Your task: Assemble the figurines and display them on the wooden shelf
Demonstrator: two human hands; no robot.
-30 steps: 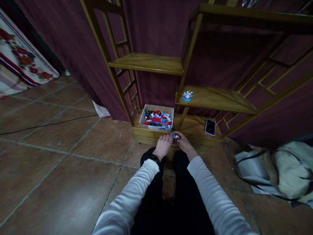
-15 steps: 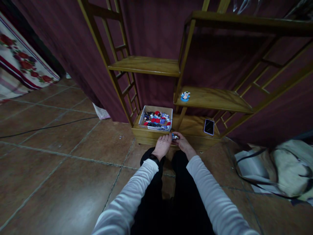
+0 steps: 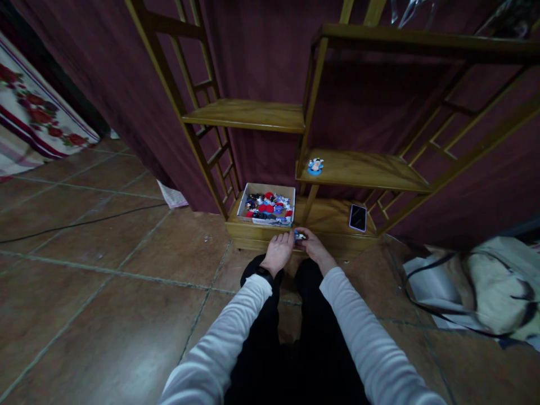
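Between my two hands is a small blue-and-white figurine (image 3: 300,236), held just in front of the low wooden shelf. My left hand (image 3: 279,250) grips it from the left, a dark watch on that wrist. My right hand (image 3: 313,245) is closed on its right side. Fingers cover much of the figurine. Just beyond my left hand, a shallow cardboard box (image 3: 246,220) holds several small figurines in red, white, purple and black. Another figurine (image 3: 315,166), pinkish-white on a blue base, stands upright on the middle shelf.
The wooden shelf unit (image 3: 244,114) rises before me against a dark red curtain. A phone (image 3: 358,217) lies on its bottom board at the right. A pale bag (image 3: 498,281) with a dark strap rests on the tiled floor, right. A black cable (image 3: 84,224) crosses the floor at left.
The view has shifted slightly, so the shelf appears a little further left. Both hands stay together on the figurine.
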